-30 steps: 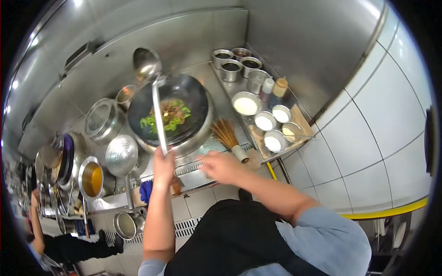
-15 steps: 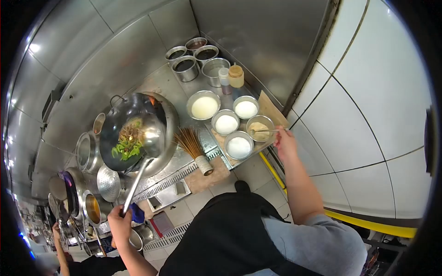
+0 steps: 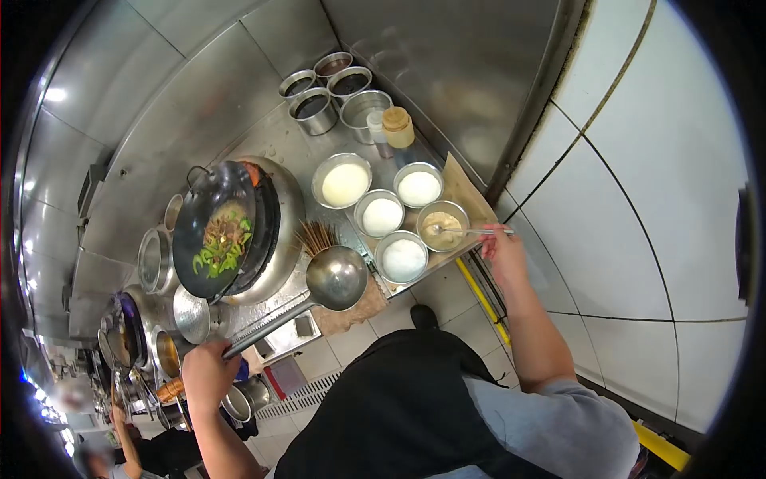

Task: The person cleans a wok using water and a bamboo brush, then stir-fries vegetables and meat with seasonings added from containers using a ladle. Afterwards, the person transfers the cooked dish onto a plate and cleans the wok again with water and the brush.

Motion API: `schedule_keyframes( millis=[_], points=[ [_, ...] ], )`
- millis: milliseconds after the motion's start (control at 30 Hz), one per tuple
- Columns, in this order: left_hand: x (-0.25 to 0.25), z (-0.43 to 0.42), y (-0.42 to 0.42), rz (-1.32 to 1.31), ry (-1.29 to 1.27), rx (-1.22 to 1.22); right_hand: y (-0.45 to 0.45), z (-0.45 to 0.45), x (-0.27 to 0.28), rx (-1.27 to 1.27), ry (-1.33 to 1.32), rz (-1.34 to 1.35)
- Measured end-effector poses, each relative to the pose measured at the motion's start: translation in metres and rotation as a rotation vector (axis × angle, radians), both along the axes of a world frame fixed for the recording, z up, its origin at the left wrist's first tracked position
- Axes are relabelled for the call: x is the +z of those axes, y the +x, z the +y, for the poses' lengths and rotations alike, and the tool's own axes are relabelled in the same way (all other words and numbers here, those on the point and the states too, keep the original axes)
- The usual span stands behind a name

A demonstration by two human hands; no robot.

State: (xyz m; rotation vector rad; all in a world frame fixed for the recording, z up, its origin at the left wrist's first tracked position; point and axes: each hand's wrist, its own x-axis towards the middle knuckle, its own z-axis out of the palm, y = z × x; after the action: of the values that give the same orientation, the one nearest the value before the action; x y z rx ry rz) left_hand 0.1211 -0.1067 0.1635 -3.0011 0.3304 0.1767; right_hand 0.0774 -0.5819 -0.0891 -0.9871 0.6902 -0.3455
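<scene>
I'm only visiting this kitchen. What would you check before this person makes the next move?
1. Left hand gripping the ladle by its handle: ok.
2. Right hand holding the small spoon: ok.
3. Spoon's tip inside the bowl of tan powder: ok.
4. Amount on the spoon: cannot tell, too small to judge.
5. Ladle over the wok: not ok; in view, its scoop overlaps the brush instead.
6. Food inside the wok: ok.
</scene>
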Motion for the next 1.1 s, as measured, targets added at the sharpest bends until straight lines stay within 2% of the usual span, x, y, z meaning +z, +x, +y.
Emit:
schedule_keyframes(
  millis=[133,267,333,367,433,633,767,1000,1100],
  points=[
    [-0.002,-0.009,0.007,-0.037,-0.019,-0.007,0.001,-0.007,0.018,0.008,-0.016,-0.045],
    [-0.003,-0.021,0.016,-0.017,0.04,-0.032,0.012,0.005,0.06,0.084,-0.037,-0.08],
    [-0.002,-0.029,0.021,-0.042,0.031,-0.103,0.023,0.023,0.078,0.25,-0.05,-0.176],
    [-0.001,-0.033,0.023,-0.044,0.04,-0.126,0.032,0.033,0.078,0.265,-0.048,-0.179],
    [0.001,-0.036,0.025,-0.052,0.03,-0.123,0.054,0.051,0.07,0.255,-0.499,-0.131],
    [0.016,-0.02,0.018,-0.059,0.047,-0.072,0.116,0.081,0.011,0.368,-0.555,-0.087],
    [0.022,-0.012,0.011,-0.03,0.091,-0.025,0.121,0.093,0.005,0.444,-0.538,-0.06],
    [0.012,-0.006,0.009,-0.019,0.064,-0.006,0.119,0.07,-0.006,0.386,-0.332,-0.012],
    [0.013,-0.009,0.01,0.002,0.063,-0.027,0.119,0.053,-0.003,0.345,-0.156,-0.032]
  ],
)
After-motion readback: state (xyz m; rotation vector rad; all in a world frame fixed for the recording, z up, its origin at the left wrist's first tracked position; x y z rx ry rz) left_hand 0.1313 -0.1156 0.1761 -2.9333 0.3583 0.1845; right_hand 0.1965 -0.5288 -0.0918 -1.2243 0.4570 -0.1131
